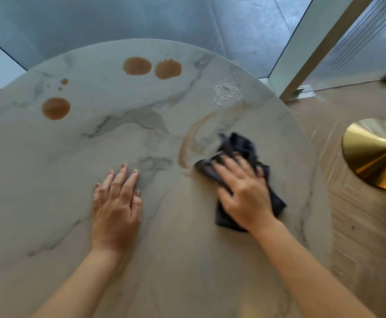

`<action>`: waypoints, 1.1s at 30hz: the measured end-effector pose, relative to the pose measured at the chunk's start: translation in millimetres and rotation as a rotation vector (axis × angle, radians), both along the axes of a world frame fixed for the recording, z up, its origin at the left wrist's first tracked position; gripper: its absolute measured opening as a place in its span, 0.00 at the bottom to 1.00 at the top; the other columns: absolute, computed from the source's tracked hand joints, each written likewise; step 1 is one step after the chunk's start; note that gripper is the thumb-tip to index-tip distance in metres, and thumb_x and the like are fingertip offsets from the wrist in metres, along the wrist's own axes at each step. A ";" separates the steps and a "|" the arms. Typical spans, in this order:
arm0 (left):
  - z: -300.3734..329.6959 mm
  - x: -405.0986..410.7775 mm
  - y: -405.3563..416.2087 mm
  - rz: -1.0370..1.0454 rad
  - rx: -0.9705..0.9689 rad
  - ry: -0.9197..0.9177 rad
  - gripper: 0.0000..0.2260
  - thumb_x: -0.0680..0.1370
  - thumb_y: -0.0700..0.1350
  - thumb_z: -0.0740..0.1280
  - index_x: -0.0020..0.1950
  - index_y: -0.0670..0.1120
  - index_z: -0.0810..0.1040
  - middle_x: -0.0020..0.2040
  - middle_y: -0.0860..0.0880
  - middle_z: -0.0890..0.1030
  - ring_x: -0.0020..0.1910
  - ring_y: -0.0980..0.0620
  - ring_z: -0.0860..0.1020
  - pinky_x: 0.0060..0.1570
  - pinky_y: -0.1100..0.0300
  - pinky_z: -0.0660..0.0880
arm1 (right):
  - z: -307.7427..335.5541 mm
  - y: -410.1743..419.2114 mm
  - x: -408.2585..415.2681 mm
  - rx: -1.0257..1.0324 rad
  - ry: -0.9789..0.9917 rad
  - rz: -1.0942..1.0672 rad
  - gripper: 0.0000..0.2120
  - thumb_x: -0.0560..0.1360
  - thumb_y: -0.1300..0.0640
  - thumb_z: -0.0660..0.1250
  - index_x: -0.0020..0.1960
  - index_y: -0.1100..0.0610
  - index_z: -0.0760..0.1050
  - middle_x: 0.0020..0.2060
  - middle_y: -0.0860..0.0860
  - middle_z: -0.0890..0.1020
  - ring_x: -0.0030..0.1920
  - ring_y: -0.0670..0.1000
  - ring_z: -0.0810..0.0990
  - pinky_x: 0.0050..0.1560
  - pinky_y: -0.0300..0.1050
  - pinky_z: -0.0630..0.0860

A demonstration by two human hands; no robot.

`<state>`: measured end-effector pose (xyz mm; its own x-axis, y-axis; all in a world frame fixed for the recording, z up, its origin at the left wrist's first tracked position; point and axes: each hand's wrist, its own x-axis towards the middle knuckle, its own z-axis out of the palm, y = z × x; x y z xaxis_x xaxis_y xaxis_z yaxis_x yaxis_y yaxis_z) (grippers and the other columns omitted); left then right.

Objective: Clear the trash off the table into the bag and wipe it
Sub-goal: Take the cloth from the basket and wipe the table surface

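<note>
On the round marble counter, the right hand presses a dark cloth flat beneath extended fingers near the right edge, while the left hand rests flat, fingers extended.

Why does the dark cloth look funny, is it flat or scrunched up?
Scrunched up. The dark cloth bunches in folds under the right hand on the table.

The setting reads as a café, lounge or lobby-type interior. Indicators: a round marble-pattern surface, a polished brass cone-shaped pedestal base of a neighbouring table, wood-look plank flooring, a frosted glass partition in a pale metal frame, and grey stone floor tiles.
</note>
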<state>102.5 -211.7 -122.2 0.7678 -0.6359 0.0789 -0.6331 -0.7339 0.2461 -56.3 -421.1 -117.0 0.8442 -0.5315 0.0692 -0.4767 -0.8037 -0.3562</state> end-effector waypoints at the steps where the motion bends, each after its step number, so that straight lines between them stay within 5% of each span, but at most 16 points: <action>1: 0.0 -0.4 -0.2 -0.002 -0.002 0.000 0.21 0.76 0.50 0.53 0.67 0.46 0.72 0.70 0.44 0.70 0.68 0.43 0.64 0.68 0.44 0.59 | -0.1 -20.5 -4.6 0.002 0.010 -0.113 0.25 0.70 0.46 0.56 0.66 0.49 0.71 0.67 0.49 0.72 0.69 0.53 0.67 0.64 0.61 0.62; 4: -0.2 -0.2 -0.4 0.001 -0.015 0.004 0.21 0.76 0.50 0.53 0.66 0.46 0.72 0.69 0.44 0.70 0.68 0.43 0.64 0.68 0.45 0.59 | 2.8 -87.6 33.3 0.058 0.076 -0.432 0.24 0.75 0.47 0.57 0.70 0.47 0.64 0.73 0.48 0.62 0.74 0.54 0.55 0.68 0.65 0.52; 7: -1.4 -0.9 -2.0 -0.009 -0.021 0.000 0.21 0.76 0.50 0.54 0.66 0.46 0.72 0.69 0.45 0.70 0.69 0.44 0.64 0.68 0.46 0.58 | 5.3 -102.9 96.6 0.090 0.094 -0.379 0.25 0.77 0.48 0.57 0.73 0.47 0.59 0.75 0.46 0.56 0.75 0.54 0.49 0.69 0.65 0.47; 12: -0.4 -1.1 0.8 -0.005 -0.022 0.006 0.21 0.76 0.50 0.54 0.67 0.47 0.72 0.70 0.45 0.69 0.69 0.44 0.64 0.69 0.47 0.56 | 1.7 -24.4 47.1 0.041 -0.017 0.040 0.23 0.73 0.47 0.57 0.67 0.48 0.69 0.69 0.46 0.69 0.72 0.51 0.61 0.67 0.59 0.56; 15: 1.3 -0.6 -0.6 -0.002 -0.037 0.003 0.21 0.76 0.50 0.54 0.66 0.46 0.72 0.70 0.45 0.70 0.69 0.45 0.63 0.69 0.49 0.55 | 0.9 -46.2 -0.8 0.034 0.006 -0.133 0.25 0.72 0.46 0.55 0.67 0.49 0.70 0.69 0.48 0.70 0.71 0.53 0.64 0.67 0.63 0.60; 19: 1.6 -0.3 -0.9 0.001 -0.048 0.006 0.21 0.76 0.50 0.54 0.67 0.47 0.72 0.69 0.46 0.70 0.69 0.46 0.63 0.69 0.49 0.55 | 0.9 -117.0 50.9 0.070 0.090 -0.454 0.24 0.76 0.48 0.56 0.72 0.48 0.62 0.74 0.48 0.60 0.74 0.55 0.52 0.69 0.66 0.52; 23: 0.7 1.1 -1.8 -0.005 -0.051 0.007 0.21 0.76 0.50 0.54 0.67 0.46 0.72 0.69 0.45 0.70 0.69 0.46 0.63 0.69 0.48 0.55 | 2.7 -101.9 125.4 0.076 0.088 -0.243 0.25 0.76 0.48 0.58 0.73 0.47 0.60 0.74 0.45 0.57 0.75 0.52 0.50 0.70 0.63 0.48; 27: 1.7 -2.1 -2.6 -0.003 -0.054 0.014 0.21 0.76 0.50 0.54 0.66 0.46 0.72 0.69 0.45 0.70 0.69 0.45 0.63 0.69 0.48 0.55 | 1.0 -43.4 73.1 0.058 0.026 -0.039 0.24 0.75 0.46 0.56 0.71 0.45 0.63 0.73 0.43 0.62 0.74 0.48 0.53 0.70 0.58 0.49; 30: 3.2 -1.7 -2.5 -0.004 -0.064 0.010 0.21 0.76 0.49 0.54 0.66 0.45 0.73 0.69 0.45 0.71 0.68 0.45 0.63 0.68 0.47 0.57 | -0.4 -63.7 31.0 0.025 0.021 -0.163 0.26 0.72 0.44 0.53 0.69 0.47 0.67 0.71 0.46 0.66 0.73 0.51 0.60 0.68 0.59 0.54; 33: 2.1 -0.4 -1.2 -0.013 -0.068 0.011 0.21 0.76 0.49 0.54 0.66 0.46 0.72 0.69 0.45 0.71 0.68 0.45 0.63 0.68 0.46 0.57 | 1.2 -126.3 62.9 0.070 0.062 -0.406 0.24 0.76 0.47 0.56 0.71 0.47 0.63 0.74 0.47 0.60 0.74 0.53 0.53 0.69 0.64 0.50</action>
<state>102.1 -212.9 -120.1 0.7606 -0.6390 0.1146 -0.6394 -0.7070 0.3022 6.6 -547.3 -115.7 0.5667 -0.8236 -0.0228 -0.7720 -0.5211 -0.3639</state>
